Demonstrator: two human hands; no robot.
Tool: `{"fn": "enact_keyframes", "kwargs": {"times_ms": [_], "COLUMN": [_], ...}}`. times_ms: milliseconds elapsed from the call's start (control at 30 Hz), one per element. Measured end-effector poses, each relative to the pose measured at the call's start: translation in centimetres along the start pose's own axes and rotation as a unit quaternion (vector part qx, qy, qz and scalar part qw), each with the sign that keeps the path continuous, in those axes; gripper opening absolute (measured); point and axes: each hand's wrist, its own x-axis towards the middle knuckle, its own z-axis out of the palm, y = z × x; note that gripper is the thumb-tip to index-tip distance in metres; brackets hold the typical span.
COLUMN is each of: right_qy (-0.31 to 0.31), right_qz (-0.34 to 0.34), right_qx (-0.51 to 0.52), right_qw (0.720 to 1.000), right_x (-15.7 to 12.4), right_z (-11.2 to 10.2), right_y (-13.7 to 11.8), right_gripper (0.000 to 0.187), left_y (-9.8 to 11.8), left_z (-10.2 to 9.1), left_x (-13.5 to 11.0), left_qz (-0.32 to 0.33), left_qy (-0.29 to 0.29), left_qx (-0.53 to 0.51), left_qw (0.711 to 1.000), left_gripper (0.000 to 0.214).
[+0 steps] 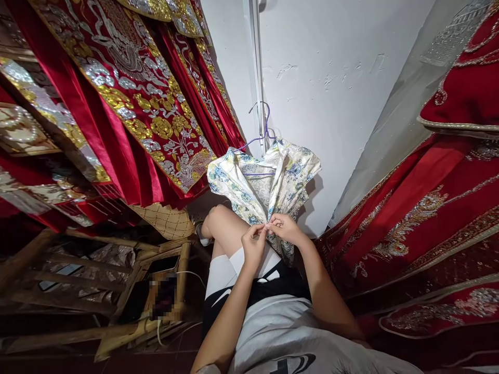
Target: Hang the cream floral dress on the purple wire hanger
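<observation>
A white short-sleeved blouse (300,169) with a blue and yellow floral print hangs on a purple hanger (267,122) against the wall, its collar spread in a V. At the bottom of that V, my left hand (254,240) pinches one front edge of the blouse. My right hand (284,228) pinches the cloth right beside it, so the fingertips of both hands meet. Whatever small part lies between the fingertips is too small to make out. The lower part of the blouse drapes by my knees, partly behind my hands.
Red garments with gold and silver embroidery (159,124) hang at the left. More red beaded garments (409,218) hang at the right. A wooden chair (93,270) stands at lower left, with a blurred-out device and a cable on it. A white wall (335,104) rises ahead.
</observation>
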Motion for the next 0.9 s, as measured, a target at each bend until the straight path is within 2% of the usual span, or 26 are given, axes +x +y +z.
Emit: {"fn": "enact_keyframes", "kwargs": {"times_ms": [200, 267, 367, 467, 567, 633, 700, 800, 900], "right_qy": [-0.013, -0.015, -0.013, 0.027, 0.072, 0.090, 0.103, 0.115, 0.124], "right_qz": [0.003, 0.028, 0.072, 0.044, -0.009, -0.022, -0.042, -0.088, -0.126], "right_qx": [-0.013, 0.032, 0.159, 0.255, 0.311, 0.351, 0.359, 0.325, 0.288], "right_qw": [1.000, 0.999, 0.985, 0.966, 0.948, 0.932, 0.927, 0.935, 0.941], "right_x": [-0.4, -0.5, 0.3, 2.8, 6.4, 8.4, 9.5, 9.2, 7.8], "right_z": [0.0, -0.1, -1.0, -3.0, -5.3, -6.0, -6.0, -4.8, -3.7], "right_y": [-0.5, -0.6, -1.7, -5.0, -10.2, -13.6, -16.0, -16.9, -16.2], "right_gripper": [0.030, 0.031, 0.034, 0.033, 0.025, 0.021, 0.021, 0.022, 0.024], "left_y": [0.3, 0.3, 0.3, 0.3, -0.1, -0.6, -1.0, -0.4, 3.0], "left_z": [0.1, 0.1, 0.4, 1.1, 1.6, 1.3, 0.4, -1.5, -2.6], "left_x": [-0.3, -0.5, -0.7, -0.6, -0.4, -0.2, 0.3, 2.0, 5.2], "left_qz": [0.019, 0.032, 0.065, 0.103, 0.123, 0.128, 0.129, 0.116, 0.143], "left_qy": [-0.017, -0.023, -0.026, -0.039, -0.057, -0.076, -0.095, -0.135, -0.143], "left_qx": [0.018, 0.031, 0.055, 0.083, 0.101, 0.110, 0.125, 0.146, 0.141], "left_qw": [1.000, 0.999, 0.996, 0.990, 0.986, 0.983, 0.979, 0.973, 0.969], "left_gripper": [0.022, 0.021, 0.020, 0.018, 0.018, 0.018, 0.018, 0.019, 0.020]}}
